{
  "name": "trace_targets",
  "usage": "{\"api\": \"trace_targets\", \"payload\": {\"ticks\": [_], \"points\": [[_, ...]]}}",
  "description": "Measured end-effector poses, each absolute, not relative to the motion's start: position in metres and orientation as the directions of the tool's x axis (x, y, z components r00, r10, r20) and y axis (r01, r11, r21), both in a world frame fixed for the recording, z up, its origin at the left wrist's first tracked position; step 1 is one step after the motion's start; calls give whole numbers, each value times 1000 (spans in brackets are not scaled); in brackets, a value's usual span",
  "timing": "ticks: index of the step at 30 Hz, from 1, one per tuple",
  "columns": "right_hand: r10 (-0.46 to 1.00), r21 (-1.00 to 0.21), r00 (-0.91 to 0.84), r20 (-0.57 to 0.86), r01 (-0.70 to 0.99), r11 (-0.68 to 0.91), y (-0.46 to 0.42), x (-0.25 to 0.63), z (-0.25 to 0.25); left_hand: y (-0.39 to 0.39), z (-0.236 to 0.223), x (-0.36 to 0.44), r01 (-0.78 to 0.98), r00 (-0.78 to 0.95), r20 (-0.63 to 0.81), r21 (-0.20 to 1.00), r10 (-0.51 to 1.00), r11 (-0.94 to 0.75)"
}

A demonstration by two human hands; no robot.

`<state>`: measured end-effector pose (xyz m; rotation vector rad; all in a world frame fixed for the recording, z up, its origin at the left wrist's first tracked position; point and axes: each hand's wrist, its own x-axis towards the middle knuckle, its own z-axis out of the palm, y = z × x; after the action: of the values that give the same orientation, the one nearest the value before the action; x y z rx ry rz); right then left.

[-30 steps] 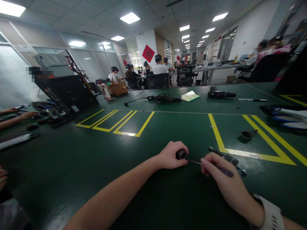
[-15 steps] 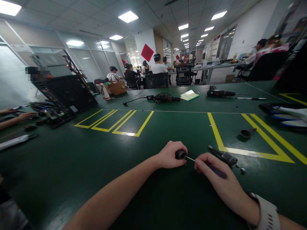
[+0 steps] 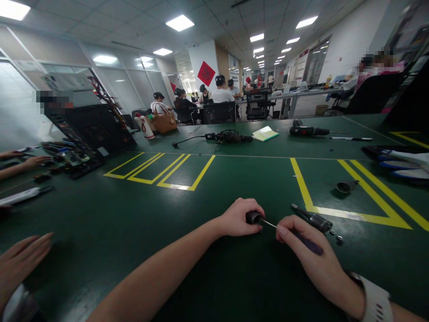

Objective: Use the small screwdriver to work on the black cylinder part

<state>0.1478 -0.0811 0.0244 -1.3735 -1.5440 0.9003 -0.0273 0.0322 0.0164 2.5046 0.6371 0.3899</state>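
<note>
My left hand is closed around a dark, hollow cylindrical part, its open end facing right. In my right hand is a screwdriver with a dark purple handle. Its thin metal shaft points left, with the tip at the mouth of the cylindrical part; whether it touches inside I cannot tell. Just beyond my right hand lies a dark tool body with a metal spindle. Small metal rings sit beside it on the green table.
A dark cup-shaped part lies inside yellow tape marks at right. Farther back are a cabled device, a notepad and a black power tool. Another person's hand reaches in at left, near an opened machine.
My right hand and the screwdriver have shifted slightly right, away from the cylindrical part. My left hand stays nearly in place. Another person's hand has appeared at the lower left.
</note>
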Motion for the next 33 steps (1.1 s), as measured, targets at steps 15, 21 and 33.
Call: {"api": "trace_targets", "payload": {"ticks": [15, 21, 33], "points": [[992, -921, -26, 123, 369, 124, -81, 148, 21, 33, 16, -28, 341, 834, 162, 600, 527, -724], [986, -918, -119, 117, 365, 153, -78, 144, 20, 32, 16, -28, 323, 834, 182, 605, 521, -728], [994, -928, -20, 111, 356, 111, -80, 148, 21, 32, 16, -27, 319, 839, 186, 594, 512, -738]]}}
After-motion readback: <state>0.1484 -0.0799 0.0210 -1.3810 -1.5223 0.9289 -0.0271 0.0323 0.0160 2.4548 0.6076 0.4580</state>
